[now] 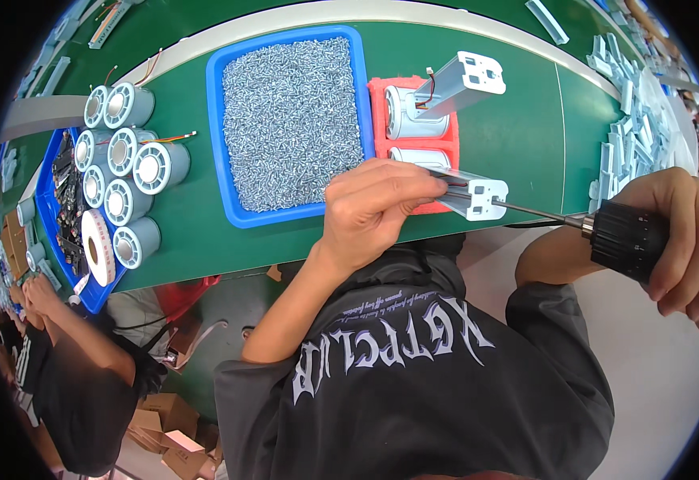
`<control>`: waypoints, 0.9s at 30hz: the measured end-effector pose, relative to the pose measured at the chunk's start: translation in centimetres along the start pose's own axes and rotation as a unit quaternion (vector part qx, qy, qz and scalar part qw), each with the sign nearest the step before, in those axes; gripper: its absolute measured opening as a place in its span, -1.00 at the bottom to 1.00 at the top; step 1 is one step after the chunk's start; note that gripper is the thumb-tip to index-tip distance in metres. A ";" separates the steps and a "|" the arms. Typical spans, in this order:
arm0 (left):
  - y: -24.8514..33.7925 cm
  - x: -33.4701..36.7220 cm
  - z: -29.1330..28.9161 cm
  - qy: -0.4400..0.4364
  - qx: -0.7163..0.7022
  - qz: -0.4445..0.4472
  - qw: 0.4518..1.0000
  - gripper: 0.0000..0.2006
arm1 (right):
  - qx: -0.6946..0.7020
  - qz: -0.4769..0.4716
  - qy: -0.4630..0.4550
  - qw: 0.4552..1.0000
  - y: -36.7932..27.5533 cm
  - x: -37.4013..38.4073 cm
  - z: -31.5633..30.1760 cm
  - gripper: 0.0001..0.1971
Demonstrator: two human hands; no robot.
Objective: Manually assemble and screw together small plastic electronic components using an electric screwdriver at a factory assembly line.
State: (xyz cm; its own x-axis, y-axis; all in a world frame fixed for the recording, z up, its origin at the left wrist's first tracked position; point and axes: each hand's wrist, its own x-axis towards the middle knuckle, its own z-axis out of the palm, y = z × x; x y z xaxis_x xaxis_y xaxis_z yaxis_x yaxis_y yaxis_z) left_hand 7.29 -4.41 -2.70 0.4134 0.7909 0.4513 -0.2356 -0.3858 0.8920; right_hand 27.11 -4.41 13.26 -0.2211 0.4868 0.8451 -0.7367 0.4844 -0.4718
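Observation:
My right hand is wrapped round a black power screwdriver. Its long thin bit reaches left to the flat slotted end of a white channel-shaped arm, and the tip appears to touch it. My left hand is closed in a pinch at the side of this arm, just behind the end. The arm rises from a white cylindrical housing, partly hidden by my fingers, in a red foam holder. Behind it, a second white housing in the holder carries a similar arm with a thin wire beside it.
Left of the holder stands a blue tray full of small metal screws. Farther left are several white cylinders, a label roll and a blue bin of dark parts. Loose white channels lie far right. A co-worker's hands show at left.

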 end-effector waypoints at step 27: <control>1.3 -0.1 -1.2 -0.069 0.119 -0.024 0.990 -0.80 | 0.035 -0.254 0.101 0.961 2.2 -1.0 0.5 -0.60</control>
State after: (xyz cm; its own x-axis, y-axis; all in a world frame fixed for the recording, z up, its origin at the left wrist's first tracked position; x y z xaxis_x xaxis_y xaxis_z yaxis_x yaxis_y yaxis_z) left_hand 5.82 -4.43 -1.63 0.5400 0.7441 0.3933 -0.0064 -0.4636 0.8860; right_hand 25.39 -4.13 11.51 0.3018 0.3354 0.8925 -0.7595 0.6504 0.0124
